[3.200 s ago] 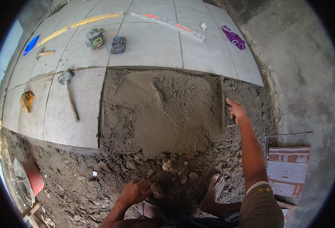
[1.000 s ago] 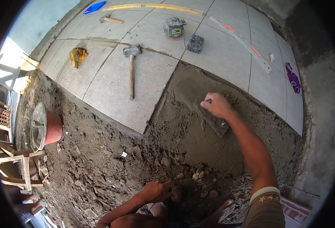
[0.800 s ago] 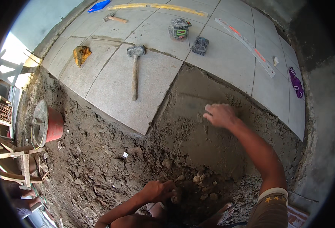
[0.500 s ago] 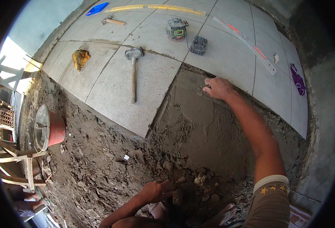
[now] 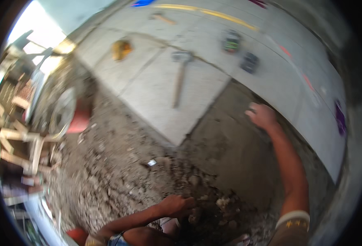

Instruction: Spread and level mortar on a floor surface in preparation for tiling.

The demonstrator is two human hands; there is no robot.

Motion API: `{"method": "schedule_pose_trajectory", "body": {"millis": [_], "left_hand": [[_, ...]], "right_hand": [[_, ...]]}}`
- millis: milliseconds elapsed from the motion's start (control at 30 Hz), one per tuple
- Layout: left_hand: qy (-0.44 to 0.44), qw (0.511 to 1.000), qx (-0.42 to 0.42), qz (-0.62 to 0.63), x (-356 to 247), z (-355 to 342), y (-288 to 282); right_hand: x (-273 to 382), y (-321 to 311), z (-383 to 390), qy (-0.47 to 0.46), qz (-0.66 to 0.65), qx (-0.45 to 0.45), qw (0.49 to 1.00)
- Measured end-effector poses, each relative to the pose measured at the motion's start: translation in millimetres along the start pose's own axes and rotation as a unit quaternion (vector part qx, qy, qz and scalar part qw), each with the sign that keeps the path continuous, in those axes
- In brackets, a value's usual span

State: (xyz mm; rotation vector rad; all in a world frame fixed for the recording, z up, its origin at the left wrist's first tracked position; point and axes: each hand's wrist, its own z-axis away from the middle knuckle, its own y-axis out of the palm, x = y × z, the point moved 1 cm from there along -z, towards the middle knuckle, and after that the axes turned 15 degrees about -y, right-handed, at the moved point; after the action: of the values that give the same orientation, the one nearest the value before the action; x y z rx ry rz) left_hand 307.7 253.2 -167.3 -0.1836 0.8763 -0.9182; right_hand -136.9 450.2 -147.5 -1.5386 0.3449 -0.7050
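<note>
My right hand [image 5: 263,116] is stretched forward over the grey wet mortar bed [image 5: 230,151], beside the edge of the laid tiles. Its fingers are curled in, and blur hides what they grip. Low in the view, near my bent knee, my left hand [image 5: 177,206] is closed with bent fingers. A dark lump [image 5: 194,215] lies by its fingertips; whether the hand holds it is unclear. Beyond the mortar's left side, a mallet [image 5: 179,80] with a wooden handle rests on a large pale tile [image 5: 148,94].
A dark boxy device [image 5: 231,41] and a smaller black block [image 5: 250,62] stand on the tiles. Farther off lie a hammer [image 5: 163,18], a yellow bar [image 5: 205,13] and a yellow lump [image 5: 121,50]. A red bucket [image 5: 80,119] tips on rough soil [image 5: 119,164] at left.
The view has swung, shifting the tiles and tools rightward and blurring them. My right hand stays over the mortar and my left stays low by the knee.
</note>
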Motion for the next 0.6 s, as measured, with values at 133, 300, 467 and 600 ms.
{"method": "schedule_pose_trajectory", "body": {"millis": [133,300,467,600], "left_hand": [[0.019,0.999,-0.038,-0.006,-4,-5,10],[-0.002,0.999,-0.051,-0.002,-18,9,9],[0.013,0.997,-0.074,-0.016,-1,0,35],[0.031,0.996,-0.083,-0.020,12,0,53]], "right_hand": [[-19,30,13,-0.017,-0.104,-0.038,0.994],[75,24,79,-0.127,-0.183,0.044,0.974],[56,39,117,-0.139,-0.110,-0.038,0.983],[2,57,127,0.015,-0.126,-0.171,0.977]]}}
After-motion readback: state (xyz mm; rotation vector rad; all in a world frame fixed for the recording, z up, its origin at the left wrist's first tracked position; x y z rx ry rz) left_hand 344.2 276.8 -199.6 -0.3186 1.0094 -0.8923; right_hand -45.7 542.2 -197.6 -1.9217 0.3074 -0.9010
